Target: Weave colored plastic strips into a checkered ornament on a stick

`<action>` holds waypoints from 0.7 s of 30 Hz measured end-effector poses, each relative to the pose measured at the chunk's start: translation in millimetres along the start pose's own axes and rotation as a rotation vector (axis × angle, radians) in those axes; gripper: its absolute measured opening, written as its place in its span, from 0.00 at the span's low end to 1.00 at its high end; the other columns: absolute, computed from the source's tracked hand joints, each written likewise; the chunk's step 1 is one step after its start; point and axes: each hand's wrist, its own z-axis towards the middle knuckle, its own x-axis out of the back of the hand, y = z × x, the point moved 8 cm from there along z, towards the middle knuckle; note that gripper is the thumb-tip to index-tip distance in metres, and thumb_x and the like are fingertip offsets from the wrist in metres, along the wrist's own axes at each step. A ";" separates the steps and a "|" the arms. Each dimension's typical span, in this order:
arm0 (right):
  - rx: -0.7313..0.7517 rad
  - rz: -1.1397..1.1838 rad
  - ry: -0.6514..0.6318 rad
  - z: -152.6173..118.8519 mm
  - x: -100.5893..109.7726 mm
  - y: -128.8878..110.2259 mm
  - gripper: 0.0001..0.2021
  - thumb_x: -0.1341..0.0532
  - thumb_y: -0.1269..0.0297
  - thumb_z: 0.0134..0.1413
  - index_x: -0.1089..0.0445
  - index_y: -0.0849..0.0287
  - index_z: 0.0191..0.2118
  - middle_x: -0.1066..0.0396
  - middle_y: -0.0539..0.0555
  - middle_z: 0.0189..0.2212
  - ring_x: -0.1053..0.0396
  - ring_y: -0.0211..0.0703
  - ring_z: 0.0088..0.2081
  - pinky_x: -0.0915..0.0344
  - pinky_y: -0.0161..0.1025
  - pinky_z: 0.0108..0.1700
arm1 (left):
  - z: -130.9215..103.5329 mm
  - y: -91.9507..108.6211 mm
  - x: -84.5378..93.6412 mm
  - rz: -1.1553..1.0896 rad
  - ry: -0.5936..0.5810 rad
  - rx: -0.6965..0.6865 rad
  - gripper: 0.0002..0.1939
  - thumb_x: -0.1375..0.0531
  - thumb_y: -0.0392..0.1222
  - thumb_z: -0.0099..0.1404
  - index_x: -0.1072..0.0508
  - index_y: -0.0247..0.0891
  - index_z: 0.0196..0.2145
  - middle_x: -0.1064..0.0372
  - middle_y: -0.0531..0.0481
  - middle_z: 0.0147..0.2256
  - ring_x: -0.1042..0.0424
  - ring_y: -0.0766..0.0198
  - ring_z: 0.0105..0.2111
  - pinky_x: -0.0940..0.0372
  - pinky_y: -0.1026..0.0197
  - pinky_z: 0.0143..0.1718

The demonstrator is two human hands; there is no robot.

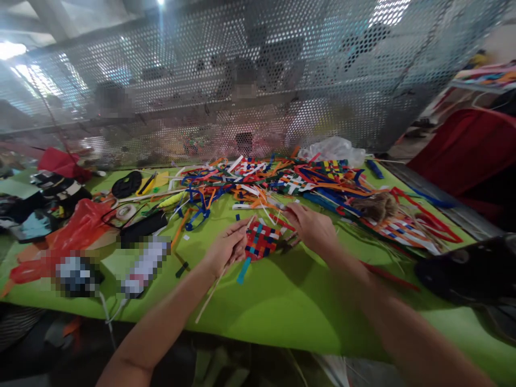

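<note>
My left hand (pixel 229 246) is closed on the left edge of a small woven patch (pixel 262 242) of red, blue, orange and white strips, with a teal strip (pixel 243 272) hanging from its lower corner. A thin pale stick (pixel 207 302) runs through the same hand and sticks out below it. Just right of the patch, my right hand (pixel 311 224) has its fingers pinched together among strip ends. What that pinch holds is too small and blurred to name.
Behind my hands a heap of coloured strips (pixel 217 174) spreads across the green table (pixel 278 312). At left lie a red plastic bag (pixel 70 234) and a black pouch (pixel 143 228). A perforated metal screen (pixel 181 91) stands behind; a dark object (pixel 463 274) sits at right.
</note>
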 end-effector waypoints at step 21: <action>-0.256 1.122 -0.155 -11.3 -19.2 -19.4 0.16 0.40 0.49 0.52 0.38 0.56 0.37 0.42 0.43 0.22 0.48 0.32 0.19 0.48 0.33 0.20 | 0.6 -30.2 -14.5 0.272 -0.168 0.113 0.18 0.42 0.56 0.63 0.32 0.37 0.37 0.47 0.64 0.13 0.53 0.76 0.09 0.46 0.69 0.16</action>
